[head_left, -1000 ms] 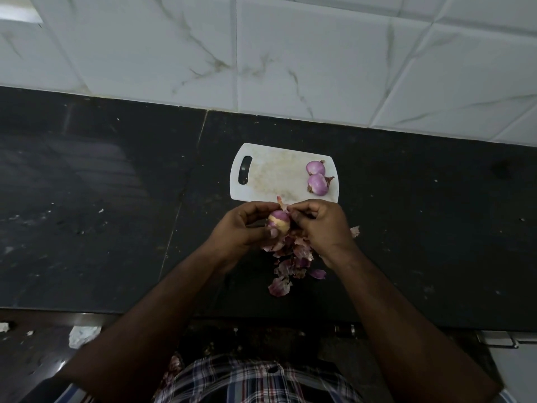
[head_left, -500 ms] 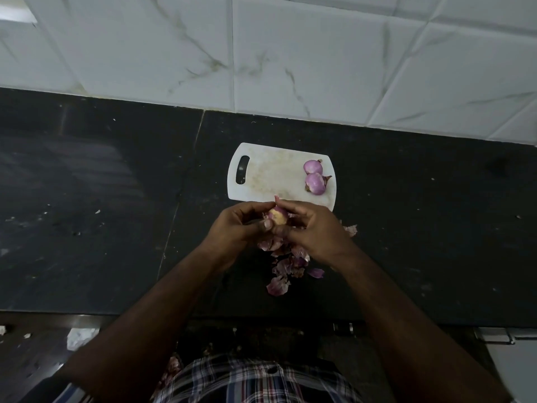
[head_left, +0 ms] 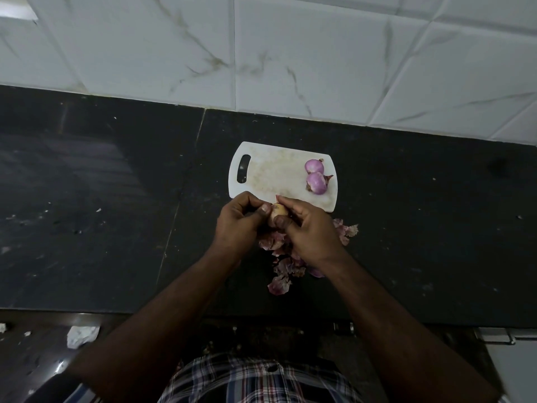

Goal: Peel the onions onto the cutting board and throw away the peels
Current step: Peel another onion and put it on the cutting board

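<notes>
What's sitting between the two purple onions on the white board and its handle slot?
Nothing. In the head view, the cutting board is bare, only stained, between the handle slot and the two peeled onions near its right end.

Your forearms reach forward from lower frame, converging toward centre. Your left hand (head_left: 239, 221) sits palm inward, fingers curled, thumb tip pressed against small onion (head_left: 278, 212) held between both hands. Your right hand (head_left: 309, 228) comes in from right, back of hand facing up, fingers curled over top of onion, thumb tip on its near side. Both hands touch at fingertips, wrists roughly level, right wrist bent slightly inward. Both forearms bare.
</notes>
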The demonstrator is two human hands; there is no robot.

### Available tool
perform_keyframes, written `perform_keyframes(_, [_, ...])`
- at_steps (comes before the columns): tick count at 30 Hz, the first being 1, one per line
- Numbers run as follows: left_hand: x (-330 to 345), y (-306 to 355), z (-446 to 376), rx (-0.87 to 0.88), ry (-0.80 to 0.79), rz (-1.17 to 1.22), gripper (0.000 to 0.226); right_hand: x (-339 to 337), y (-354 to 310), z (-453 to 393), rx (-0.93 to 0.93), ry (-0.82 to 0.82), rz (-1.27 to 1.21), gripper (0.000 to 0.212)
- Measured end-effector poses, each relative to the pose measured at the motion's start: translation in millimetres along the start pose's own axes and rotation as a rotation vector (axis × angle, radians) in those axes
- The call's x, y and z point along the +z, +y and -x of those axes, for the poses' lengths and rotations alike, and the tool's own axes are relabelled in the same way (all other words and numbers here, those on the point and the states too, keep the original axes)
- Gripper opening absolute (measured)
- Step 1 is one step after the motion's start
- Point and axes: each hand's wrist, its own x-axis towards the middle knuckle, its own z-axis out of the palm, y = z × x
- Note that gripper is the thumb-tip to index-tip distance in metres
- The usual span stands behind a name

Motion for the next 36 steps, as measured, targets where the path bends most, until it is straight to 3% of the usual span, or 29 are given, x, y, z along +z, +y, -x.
perform_keyframes(4, [-1, 3, 0, -0.047, -0.024, 0.025, 0.019, -3, 2, -2, 0.005, -0.003, -0.047, 0.041])
perform_keyframes(8, [-8, 9, -3, -0.072, -0.118, 0.050, 0.011, -5, -2, 0, 0.109, 0.031, -0.339, 0.031])
perform_keyframes(13, [-10, 15, -2, -0.138, -0.227, 0.169, 0.033, -7, -8, -3, 0.186, 0.040, -0.523, 0.032])
perform_keyframes(16, [-9, 15, -4, -0.134, -0.203, 0.156, 0.035, -7, -12, -2, 0.229, 0.056, -0.598, 0.023])
perform_keyframes(20, [-4, 13, -5, -0.116, -0.100, 0.122, 0.026, -5, -11, -2, 0.191, 0.080, -0.571, 0.021])
perform_keyframes(26, [7, 11, -7, -0.059, 0.028, 0.097, 0.012, -3, -4, -6, 0.069, 0.140, -0.338, 0.022])
perform_keyframes(36, [2, 8, -8, -0.009, 0.028, -0.009, 0.014, -9, -9, -8, 0.084, 0.054, -0.315, 0.018])
